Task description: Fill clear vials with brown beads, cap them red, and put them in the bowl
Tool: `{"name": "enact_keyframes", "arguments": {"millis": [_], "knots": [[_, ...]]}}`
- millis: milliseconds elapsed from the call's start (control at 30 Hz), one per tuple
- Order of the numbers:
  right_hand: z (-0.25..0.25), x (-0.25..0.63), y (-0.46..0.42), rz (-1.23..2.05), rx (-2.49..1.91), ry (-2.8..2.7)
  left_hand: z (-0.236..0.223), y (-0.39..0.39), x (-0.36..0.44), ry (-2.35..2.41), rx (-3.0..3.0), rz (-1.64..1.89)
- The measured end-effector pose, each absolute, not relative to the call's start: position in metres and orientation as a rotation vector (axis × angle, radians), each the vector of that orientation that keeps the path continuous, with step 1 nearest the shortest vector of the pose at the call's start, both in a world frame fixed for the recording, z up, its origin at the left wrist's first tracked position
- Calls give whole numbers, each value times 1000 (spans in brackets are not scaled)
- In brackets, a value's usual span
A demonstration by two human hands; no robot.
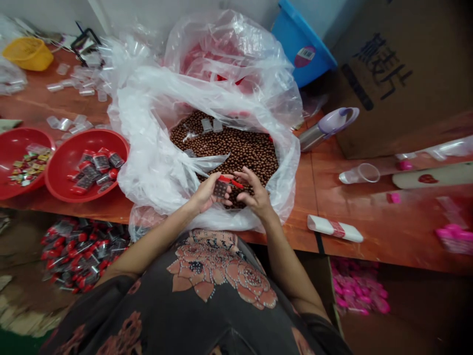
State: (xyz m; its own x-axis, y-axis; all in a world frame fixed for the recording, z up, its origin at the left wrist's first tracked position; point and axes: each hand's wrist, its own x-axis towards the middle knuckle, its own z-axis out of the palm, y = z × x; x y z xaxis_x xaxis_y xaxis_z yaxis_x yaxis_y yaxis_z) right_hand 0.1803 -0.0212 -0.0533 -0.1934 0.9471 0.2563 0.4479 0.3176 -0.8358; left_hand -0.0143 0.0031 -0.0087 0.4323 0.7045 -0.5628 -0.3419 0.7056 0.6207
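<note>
Above the bag of brown candy balls (pixel 225 143), the left hand (pixel 203 195) is clenching a small clear box (pixel 220 190) in its fingers (pixel 221 176); the box's red strip (pixel 232 181) is running sideways toward the right hand (pixel 254 191), whose curled fingers (pixel 244 173) are reaching its far end, grip unclear.

You face a white wall (pixel 48 15); a reddish-brown wooden tabletop (pixel 332 217) runs across before you; a large cardboard carton (pixel 391 84) and a blue plastic bin (pixel 301 49) stand beyond it, to your right; green floor (pixel 18 342) shows low at your left.

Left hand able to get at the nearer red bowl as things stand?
Probably yes. The left hand is holding a small clear pack, and the bunched plastic bag lies between it and the nearer red bowl. The bag looks soft, so it shouldn't block the way, though the hand would have to pass over it.
</note>
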Motion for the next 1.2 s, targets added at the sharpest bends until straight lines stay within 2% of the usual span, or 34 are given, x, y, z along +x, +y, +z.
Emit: {"name": "enact_keyframes", "arguments": {"millis": [167,367,467,633,1000,1200], "knots": [[-70,201,4,417,-1704,-1976,-3,7,-24,924,514,675],[-62,196,13,287,-1747,-2260,-5,4,-26,912,566,652],[-48,186,10,394,-1718,-1959,-5,2,-25,901,596,652],[-20,151,-8,844,-1410,-1448,-10,0,-19,943,633,645],[-7,154,-15,573,-1254,-2080,-24,-6,-14,1001,705,640],[-11,149,-20,745,-1144,-2039,-15,-4,-16,982,732,705]]}}
